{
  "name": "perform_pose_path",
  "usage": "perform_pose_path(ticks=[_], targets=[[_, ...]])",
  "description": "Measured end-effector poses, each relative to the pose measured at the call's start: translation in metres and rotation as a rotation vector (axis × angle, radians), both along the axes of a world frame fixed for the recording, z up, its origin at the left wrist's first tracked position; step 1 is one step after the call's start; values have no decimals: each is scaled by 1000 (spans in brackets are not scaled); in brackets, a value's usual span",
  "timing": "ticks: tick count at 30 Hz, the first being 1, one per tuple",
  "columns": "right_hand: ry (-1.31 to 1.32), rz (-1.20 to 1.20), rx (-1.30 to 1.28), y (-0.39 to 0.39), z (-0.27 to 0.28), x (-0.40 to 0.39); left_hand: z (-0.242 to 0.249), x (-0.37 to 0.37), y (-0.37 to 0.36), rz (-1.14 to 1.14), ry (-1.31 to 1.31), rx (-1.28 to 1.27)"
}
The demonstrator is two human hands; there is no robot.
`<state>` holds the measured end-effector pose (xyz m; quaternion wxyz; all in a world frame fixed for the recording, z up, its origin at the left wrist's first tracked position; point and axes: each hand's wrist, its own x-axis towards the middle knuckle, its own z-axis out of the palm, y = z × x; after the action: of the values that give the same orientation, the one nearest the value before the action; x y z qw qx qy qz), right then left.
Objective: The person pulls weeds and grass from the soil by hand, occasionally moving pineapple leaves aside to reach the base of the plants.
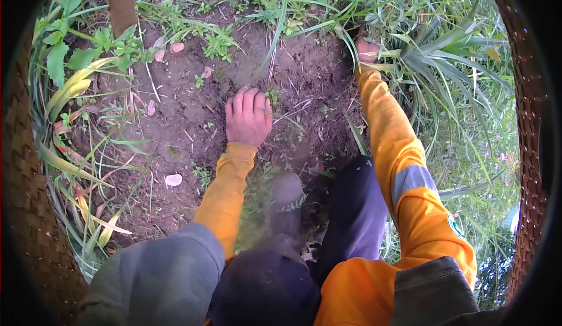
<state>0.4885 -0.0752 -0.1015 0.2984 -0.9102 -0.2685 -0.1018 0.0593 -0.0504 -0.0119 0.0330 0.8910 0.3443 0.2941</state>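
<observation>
Plainly, two bare hands at a bare soil patch, one resting on it, one at its upper right edge.

Detail: the left hand lies back upward on the upper middle of the soil patch, fingers side by side and slightly bent, the thumb just beside a small green weed. The right hand reaches to the base of a long-leaved rosette plant, rooted along the upper right edge; its fingers are largely hidden, so whether they pinch the leaves cannot be told. Yellowing strap leaves line the left edge, a brown post stands toward the upper left corner, and a pale petal-like piece lies left of the orange left sleeve.
</observation>
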Motion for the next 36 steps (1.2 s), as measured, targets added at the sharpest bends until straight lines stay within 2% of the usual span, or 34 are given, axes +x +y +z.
perform_pose_path(ticks=[3,4,6,8,10,11,12,14,15,16,17,18,22,25,29,31,33,34,35,36], targets=[[-454,123,-335,13,-80,77,-1,-1,0,-4,17,-11],[-214,26,-137,19,-83,81,-1,0,0,-5,17,-12],[170,-201,419,31,-87,90,1,0,0,-9,13,-14],[67,-173,69,4,-102,108,0,-1,0,-11,1,-11],[255,-233,456,-5,-47,62,-4,-1,2,-19,-2,-3],[271,-52,637,-8,-75,82,-6,-2,1,-17,2,-6],[292,-228,254,-9,-35,57,-4,-2,0,-10,8,-15],[148,-220,177,-14,-3,21,-5,-4,2,-12,10,-9],[-5,-48,479,-12,-17,20,-5,-3,2,-15,14,-10],[344,73,955,-3,-31,35,-6,-3,2,-8,36,-12],[293,23,751,-4,-47,44,-6,-2,4,20,62,-6],[282,-13,664,-4,-47,46,-6,-2,0,37,86,-10],[260,-40,543,-17,-38,44,1,10,-2,76,123,-19],[285,-28,475,-49,-27,13,1,6,-7,70,146,-19],[366,32,356,-108,1,-94,-2,7,-19,70,154,-40],[379,70,297,-118,9,-110,6,4,-24,44,164,-57],[388,205,426,-88,37,-102,7,11,11,57,120,27],[456,256,544,-67,72,-113,5,10,7,58,104,25],[696,155,834,-44,99,-137,1,6,-4,43,100,3],[962,87,914,-36,167,-167,2,6,-4,43,88,-2]])
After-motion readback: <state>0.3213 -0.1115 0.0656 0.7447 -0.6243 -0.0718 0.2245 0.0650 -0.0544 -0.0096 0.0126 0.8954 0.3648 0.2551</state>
